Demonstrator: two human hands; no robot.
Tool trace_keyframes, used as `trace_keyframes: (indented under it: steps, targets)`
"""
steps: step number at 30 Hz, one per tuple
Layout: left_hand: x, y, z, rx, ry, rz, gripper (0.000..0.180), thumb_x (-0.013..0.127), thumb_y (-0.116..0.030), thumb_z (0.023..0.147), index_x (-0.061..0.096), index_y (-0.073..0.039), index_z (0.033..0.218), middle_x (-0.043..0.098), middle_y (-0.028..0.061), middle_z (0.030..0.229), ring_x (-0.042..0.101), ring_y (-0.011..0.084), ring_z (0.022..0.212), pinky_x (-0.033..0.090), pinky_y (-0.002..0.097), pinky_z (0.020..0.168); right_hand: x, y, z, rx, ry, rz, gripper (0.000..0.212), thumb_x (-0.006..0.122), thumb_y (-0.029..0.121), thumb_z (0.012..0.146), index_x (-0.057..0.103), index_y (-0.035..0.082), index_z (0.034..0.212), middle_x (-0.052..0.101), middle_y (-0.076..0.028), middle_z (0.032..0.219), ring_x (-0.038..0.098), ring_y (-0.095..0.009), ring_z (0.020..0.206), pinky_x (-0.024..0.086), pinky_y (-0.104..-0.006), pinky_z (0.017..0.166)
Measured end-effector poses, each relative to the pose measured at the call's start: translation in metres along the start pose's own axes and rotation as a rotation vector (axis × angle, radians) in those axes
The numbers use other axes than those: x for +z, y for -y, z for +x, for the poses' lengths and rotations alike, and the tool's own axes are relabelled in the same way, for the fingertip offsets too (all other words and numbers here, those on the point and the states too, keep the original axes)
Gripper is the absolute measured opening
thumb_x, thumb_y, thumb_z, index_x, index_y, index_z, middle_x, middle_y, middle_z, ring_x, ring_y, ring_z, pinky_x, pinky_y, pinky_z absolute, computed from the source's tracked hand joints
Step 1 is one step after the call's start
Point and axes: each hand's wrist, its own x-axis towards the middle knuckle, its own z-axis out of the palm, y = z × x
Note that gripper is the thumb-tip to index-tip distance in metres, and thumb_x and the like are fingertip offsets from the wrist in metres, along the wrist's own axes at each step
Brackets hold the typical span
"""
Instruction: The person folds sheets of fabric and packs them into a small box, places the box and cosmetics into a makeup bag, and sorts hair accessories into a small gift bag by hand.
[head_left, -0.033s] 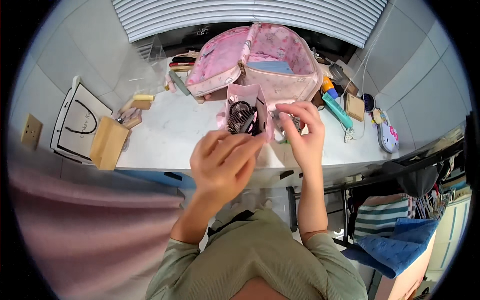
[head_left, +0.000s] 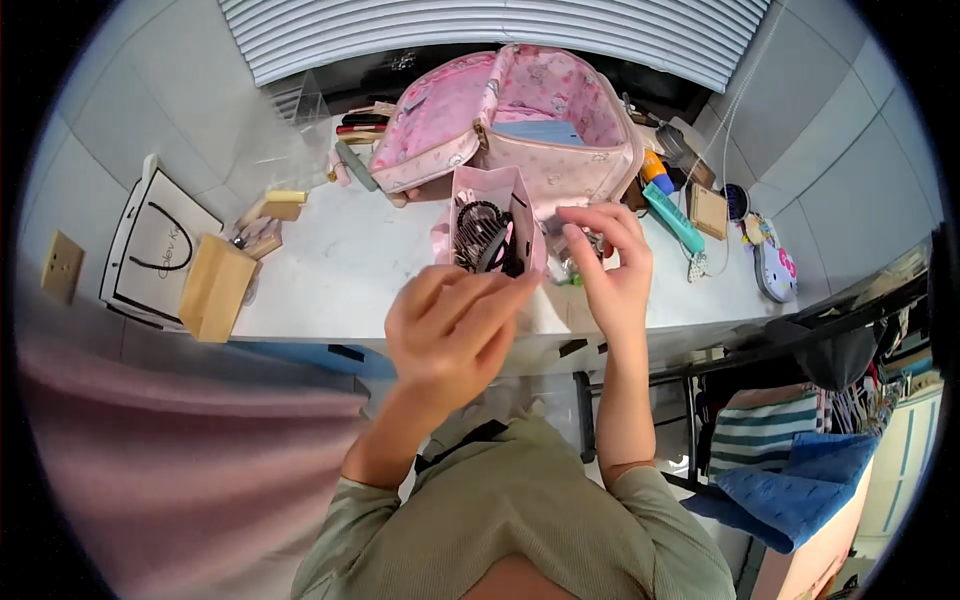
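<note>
My left hand (head_left: 450,330) grips the lower edge of a small pink pouch (head_left: 490,195) and holds it upright and open above the white table (head_left: 340,270). Black hair clips (head_left: 482,238) fill the pouch. My right hand (head_left: 610,265) is raised just right of the pouch, with thumb and fingertips curled close together by its rim. A small shiny item (head_left: 572,262) shows under those fingers; I cannot tell whether the hand holds it. Behind the pouch an open pink backpack (head_left: 520,120) lies on the table with a blue item inside.
A tan cardboard box (head_left: 213,287) and a white paper bag (head_left: 155,245) sit at the table's left end. A teal tube (head_left: 672,217), a small wooden box (head_left: 708,210) and a white cat-shaped item (head_left: 775,270) lie at the right. A blue towel (head_left: 790,490) hangs lower right.
</note>
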Motion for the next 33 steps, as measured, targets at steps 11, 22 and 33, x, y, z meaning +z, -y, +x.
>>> trace_keyframes:
  steps: [11, 22, 33]
  targets:
    - [0.036, -0.044, -0.013, 0.001, 0.230, -0.214, 0.039, 0.072, -0.003, 0.073, 0.072, -0.013, 0.111, 0.066, 0.0019, 0.081, 0.062, 0.0192, 0.065, 0.050, 0.0320, 0.058, -0.048, -0.023, -0.023, 0.132, -0.165, -0.074, 0.018, 0.070, 0.011, 0.085, 0.076, 0.012, 0.102, 0.066, -0.001, 0.093, 0.054, -0.012, 0.084, 0.035, -0.0253, 0.062]
    - [0.105, -0.047, -0.024, -0.255, 0.411, -0.052, 0.025, 0.070, -0.015, 0.082, 0.070, -0.015, 0.107, 0.068, 0.0010, 0.095, 0.067, 0.0239, 0.080, 0.053, 0.0364, 0.067, -0.093, -0.060, -0.015, 0.138, 0.028, -0.235, 0.015, 0.072, 0.013, 0.083, 0.076, 0.010, 0.097, 0.063, -0.008, 0.093, 0.058, -0.027, 0.094, 0.046, -0.0368, 0.086]
    - [0.145, -0.039, -0.007, -0.447, 0.494, 0.105, 0.029, 0.069, -0.014, 0.083, 0.068, -0.013, 0.112, 0.063, 0.0062, 0.096, 0.066, 0.0297, 0.080, 0.052, 0.0411, 0.067, -0.095, -0.098, -0.002, -0.075, 0.303, -0.295, 0.022, 0.077, 0.006, 0.072, 0.073, 0.012, 0.093, 0.063, -0.004, 0.094, 0.059, -0.026, 0.092, 0.050, -0.0366, 0.079]
